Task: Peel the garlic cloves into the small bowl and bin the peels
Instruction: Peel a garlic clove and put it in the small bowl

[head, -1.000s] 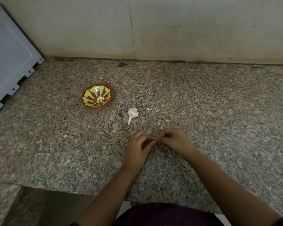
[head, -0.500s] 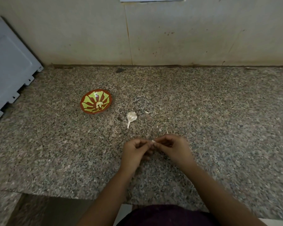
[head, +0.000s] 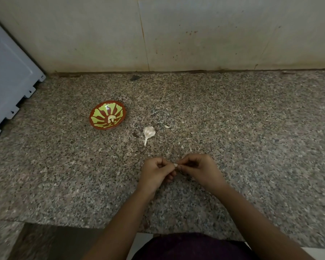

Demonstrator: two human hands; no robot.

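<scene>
Above the near part of the counter point(head: 251, 147), my left hand point(head: 156, 171) and right hand point(head: 199, 169) meet. Both have curled fingers pinching one garlic clove point(head: 175, 164), probably to pick its skin loose. Just beyond lies the garlic bulb point(head: 148, 132), within easy reach, a scrap of peel point(head: 167, 126) beside it. Farther left sits the small bowl point(head: 97, 111), holding peeled cloves point(head: 111, 118). No bin shows.

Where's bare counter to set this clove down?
Bare granite right of the right hand, and left of the left hand, this side of the bowl. Crowded between bowl, garlic bulb and peel scraps ahead of the hands.
</scene>
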